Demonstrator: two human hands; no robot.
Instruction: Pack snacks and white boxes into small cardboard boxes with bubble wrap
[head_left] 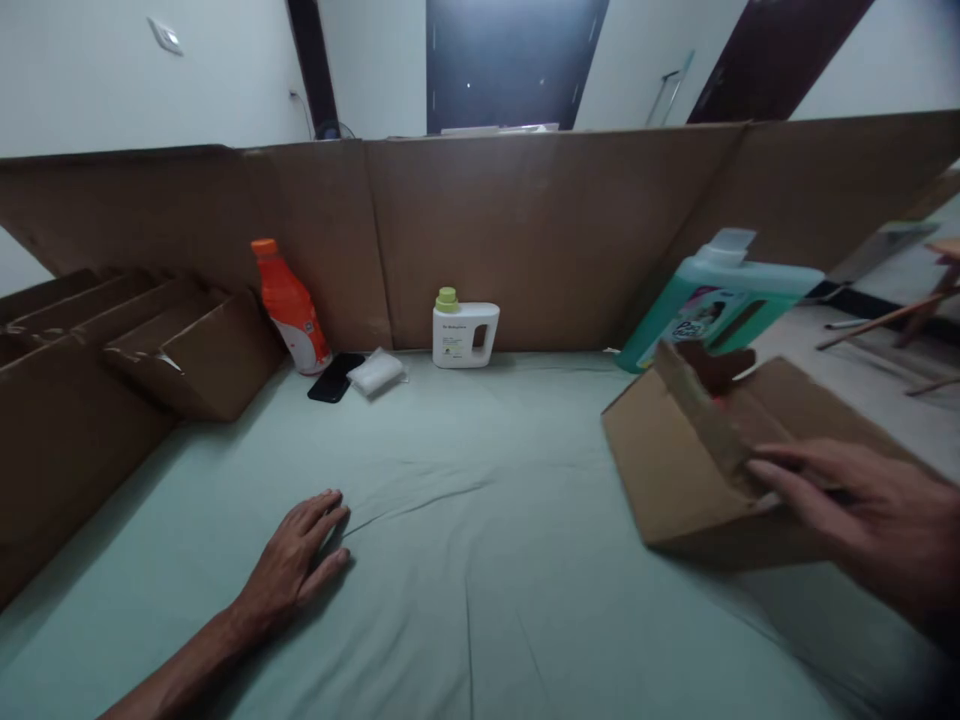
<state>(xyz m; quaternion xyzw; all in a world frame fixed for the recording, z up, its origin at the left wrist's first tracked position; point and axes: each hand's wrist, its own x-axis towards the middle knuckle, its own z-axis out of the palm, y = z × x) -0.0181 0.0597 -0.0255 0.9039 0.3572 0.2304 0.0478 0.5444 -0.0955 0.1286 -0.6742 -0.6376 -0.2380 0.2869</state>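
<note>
- Head view, nearest the camera: left hand lies palm down on the pale green sheet, close to its near edge, left of centre. Fingers are spread and flat; it grips nothing.
- Right hand is at the right edge of the sheet, fingers extended and loosely open, fingertips resting on the top flap of a brown cardboard box. No closed grip on the flap is visible; contact is by the fingertips only.
- Cardboard box sits on the sheet at its right side, tilted, with its flaps partly open. A dark red-brown item shows inside the opening; what it is cannot be told.
- Green detergent jug with a pale cap leans behind the box, near the far right corner, against the cardboard wall.
- Small white bottle with a green cap stands upright at the middle of the far edge, against the wall.
- Orange bottle stands leaning towards the far left corner; a black phone and a white packet lie just beside it, the two touching or nearly so.
- Cardboard dividers stand along the left edge of the sheet.
</note>
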